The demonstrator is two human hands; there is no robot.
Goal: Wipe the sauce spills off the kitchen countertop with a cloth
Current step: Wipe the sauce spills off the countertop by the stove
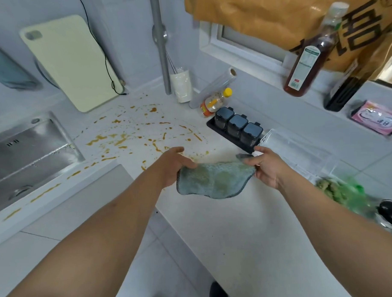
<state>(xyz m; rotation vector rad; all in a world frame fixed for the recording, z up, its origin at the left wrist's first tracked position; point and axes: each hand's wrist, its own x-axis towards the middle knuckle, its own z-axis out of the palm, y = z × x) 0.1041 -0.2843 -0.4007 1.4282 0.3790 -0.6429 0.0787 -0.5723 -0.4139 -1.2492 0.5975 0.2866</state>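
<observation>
Sauce spills point(123, 137) lie all over the white countertop point(226, 225), in brown-orange drops and streaks. They spread from the sink point(30, 154) edge on the left to near the black spice jars point(237, 127) on the right. Some streaks run along the front rim by the sink too.

Both hands hold up a blue-grey cloth point(214, 181) just above the counter. The left hand point(173, 167) pinches the cloth's left top corner with curled fingers. The right hand point(265, 166) pinches the right top corner the same way. The cloth hangs stretched between them, long side running left to right. It already has yellow-brown stains on it.

The mess lies ahead of the hands and mostly to the left. So the left hand is nearer to it. The closest drops sit just past the left hand's fingers. I think the cloth must go down flat and then push forward and left.

A brown sauce bottle point(307, 62) stands on the ledge, but its white label is too small to read. Big dark letters show on the brown paper bag point(274, 14) above; I cannot read them fully. A pink packet point(376, 119) has writing too, but it is blurry.
</observation>
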